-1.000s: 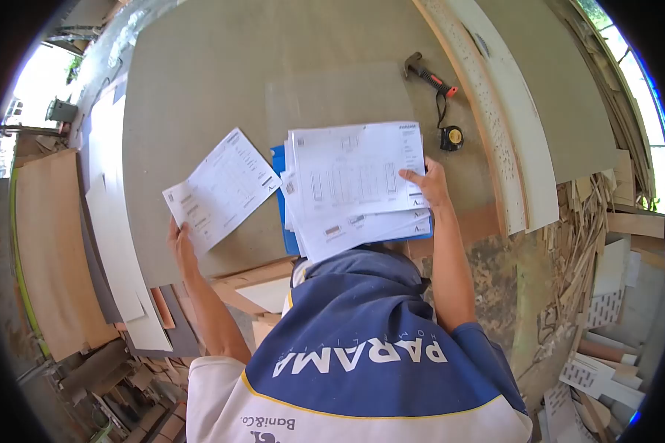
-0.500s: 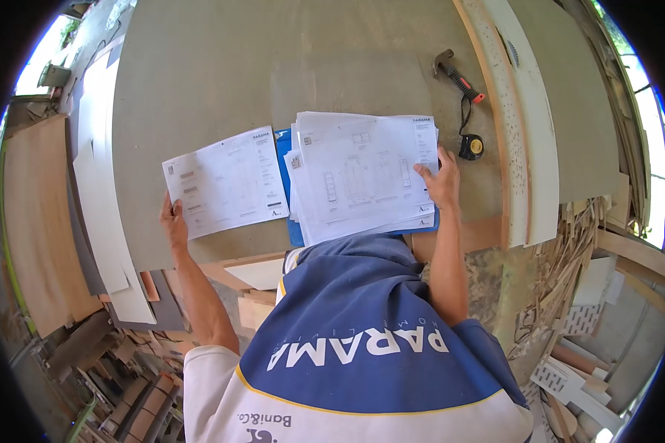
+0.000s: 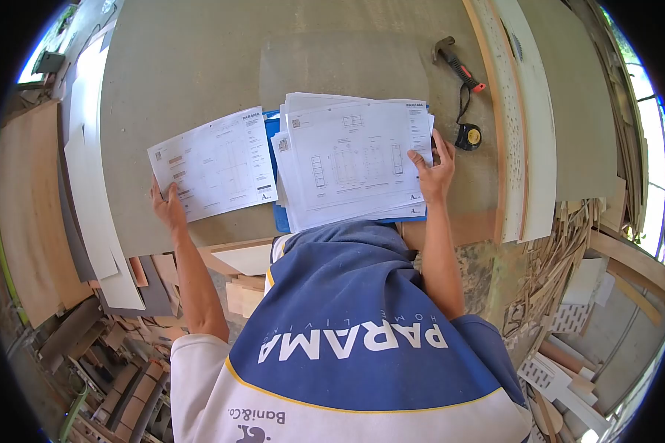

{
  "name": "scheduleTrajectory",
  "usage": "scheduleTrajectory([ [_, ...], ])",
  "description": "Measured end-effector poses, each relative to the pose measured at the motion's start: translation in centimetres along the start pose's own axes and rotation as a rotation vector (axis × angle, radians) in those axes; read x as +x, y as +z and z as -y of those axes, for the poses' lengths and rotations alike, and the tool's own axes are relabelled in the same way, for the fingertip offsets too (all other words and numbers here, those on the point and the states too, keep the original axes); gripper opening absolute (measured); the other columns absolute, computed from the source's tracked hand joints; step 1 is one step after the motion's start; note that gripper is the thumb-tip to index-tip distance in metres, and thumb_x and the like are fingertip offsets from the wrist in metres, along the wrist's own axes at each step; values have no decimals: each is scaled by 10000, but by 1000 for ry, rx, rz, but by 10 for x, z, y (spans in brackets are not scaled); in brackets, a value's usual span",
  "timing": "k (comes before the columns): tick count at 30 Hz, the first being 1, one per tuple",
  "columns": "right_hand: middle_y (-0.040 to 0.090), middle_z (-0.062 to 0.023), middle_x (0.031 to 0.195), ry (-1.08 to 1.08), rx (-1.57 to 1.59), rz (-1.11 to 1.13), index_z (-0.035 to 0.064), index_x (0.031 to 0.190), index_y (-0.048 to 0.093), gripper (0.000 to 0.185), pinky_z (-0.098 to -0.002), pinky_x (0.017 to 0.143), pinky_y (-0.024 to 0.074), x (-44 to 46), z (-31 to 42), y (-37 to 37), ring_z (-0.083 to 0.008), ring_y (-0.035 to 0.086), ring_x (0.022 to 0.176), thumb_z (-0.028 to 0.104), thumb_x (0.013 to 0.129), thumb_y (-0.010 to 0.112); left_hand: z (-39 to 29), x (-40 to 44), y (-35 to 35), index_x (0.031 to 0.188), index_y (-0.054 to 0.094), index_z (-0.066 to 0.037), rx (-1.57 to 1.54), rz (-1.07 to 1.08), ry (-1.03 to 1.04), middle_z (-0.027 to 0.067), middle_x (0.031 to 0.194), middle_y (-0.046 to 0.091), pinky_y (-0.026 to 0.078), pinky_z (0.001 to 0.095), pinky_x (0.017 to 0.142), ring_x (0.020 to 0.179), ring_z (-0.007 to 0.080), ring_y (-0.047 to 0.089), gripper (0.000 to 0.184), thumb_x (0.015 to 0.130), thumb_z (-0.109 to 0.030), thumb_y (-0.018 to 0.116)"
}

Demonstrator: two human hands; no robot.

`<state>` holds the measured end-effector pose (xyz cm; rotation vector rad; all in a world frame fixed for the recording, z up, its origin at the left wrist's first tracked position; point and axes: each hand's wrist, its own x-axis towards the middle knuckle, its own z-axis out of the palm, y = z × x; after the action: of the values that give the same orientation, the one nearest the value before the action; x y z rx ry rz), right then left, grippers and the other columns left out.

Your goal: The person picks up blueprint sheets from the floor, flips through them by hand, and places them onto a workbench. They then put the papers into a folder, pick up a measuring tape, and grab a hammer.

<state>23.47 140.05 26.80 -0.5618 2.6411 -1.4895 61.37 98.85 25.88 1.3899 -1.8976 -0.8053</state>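
Observation:
My left hand (image 3: 170,206) grips the lower left edge of a printed drawing sheet (image 3: 214,166), thumb on top and fingers at the edge or beneath. Beside it lies a stack of drawing sheets (image 3: 353,162), the top one showing furniture-like outlines and a PARAMA heading. At the stack's right edge is my right hand (image 3: 436,170), its thumb on the paper and its fingers along the side, closed on the edge. A blue folder (image 3: 281,218) shows under the stack, between the two sets of paper and along the bottom.
Right of the papers, a claw hammer (image 3: 458,65) and a tape measure (image 3: 468,136) with a strap lie on the grey-brown worktable (image 3: 185,59). Long boards (image 3: 521,148) run along its right side. White panels (image 3: 89,170) lean at the left, and wood offcuts (image 3: 547,273) are piled at lower right.
The whole scene has shifted slightly up and left in view. My left thumb has moved further onto the single sheet. My right hand keeps to the stack's edge.

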Motion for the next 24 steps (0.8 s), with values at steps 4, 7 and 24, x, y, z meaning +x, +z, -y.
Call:
scheduleTrajectory([
  [4, 500, -85, 1105, -2, 202, -46, -17, 1267, 579, 647, -297, 805, 508, -3, -8, 6, -177, 542, 935, 176, 718, 860, 4, 2, 4, 1347, 528, -7, 31, -28, -23, 143, 1277, 547, 457, 346, 944, 1104, 257, 568, 550, 807, 1, 630],
  [7, 509, -77, 1088, 51, 162, -72, -17, 1214, 603, 572, -281, 775, 516, -4, -4, 5, -165, 561, 922, 142, 724, 853, 27, 9, 9, 1340, 528, 6, -212, -101, 13, 157, 1223, 569, 461, 352, 946, 1100, 281, 578, 557, 795, 9, 646],
  [24, 540, -70, 1042, 41, 140, -115, 13, 1122, 640, 477, -277, 755, 512, -3, -7, 7, -165, 560, 895, 136, 715, 856, 4, 9, 11, 1191, 634, -7, 212, -195, 7, 143, 1144, 608, 476, 386, 897, 1034, 312, 608, 471, 743, -125, 719],
])
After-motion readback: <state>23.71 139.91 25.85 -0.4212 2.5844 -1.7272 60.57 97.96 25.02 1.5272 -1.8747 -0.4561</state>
